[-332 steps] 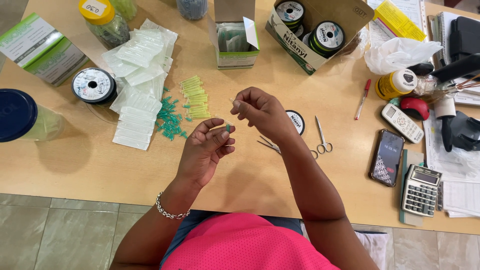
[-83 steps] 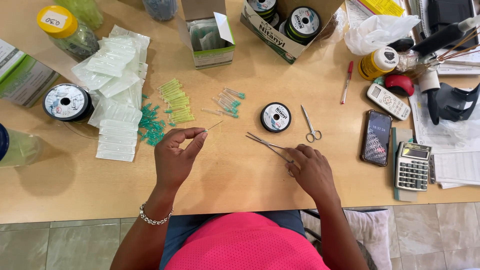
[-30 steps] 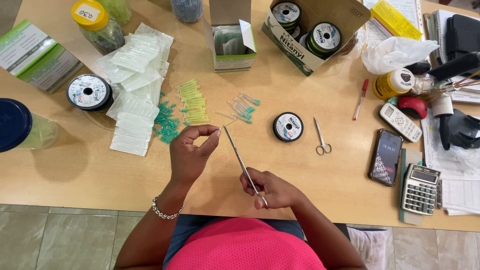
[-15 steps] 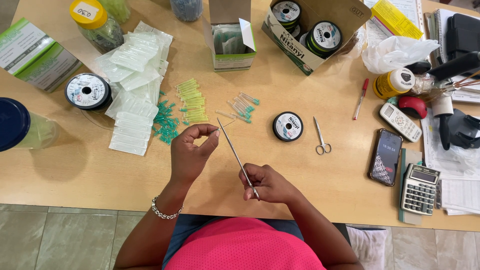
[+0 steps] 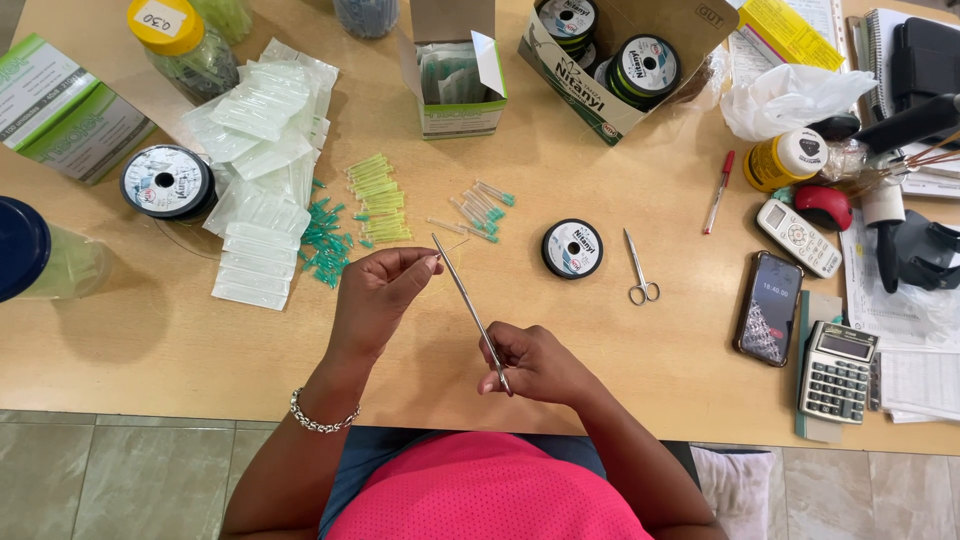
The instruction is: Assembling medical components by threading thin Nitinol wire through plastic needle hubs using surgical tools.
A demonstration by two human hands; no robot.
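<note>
Forceps point(image 5: 468, 305), long, thin and metal, run slantwise between the two hands above the table point(image 5: 200, 350). The right hand point(image 5: 535, 362) is closed around the handle end, so the finger rings are mostly hidden under the curled fingers. The left hand point(image 5: 378, 292) is pinched shut, thumb against fingertips, right at the tip of the forceps; something fine sits in that pinch, perhaps a needle or thread, but it is too small to make out. A faint pale strand seems to lead from the pinch toward the loose needles, though it is hard to follow against the wood.

Just beyond the left hand lie a yellow-green pile of capped needles point(image 5: 378, 197), a scatter of teal caps point(image 5: 325, 245) and a few single needles with teal hubs point(image 5: 478, 208). Clear blister packs point(image 5: 262, 190) are stacked to the left of these, next to a spool of thread point(image 5: 165, 182). A smaller black spool point(image 5: 572, 248) and small scissors point(image 5: 640, 270) lie near the right hand but apart from it. A phone point(image 5: 768, 308) and a calculator point(image 5: 836, 372) rest farther right. The blue-lidded jar point(image 5: 30, 255) is cut off at the left edge, and the open carton of spools point(image 5: 620, 60) is cut off at the top. A silver bracelet point(image 5: 322, 420) circles the left wrist.
</note>
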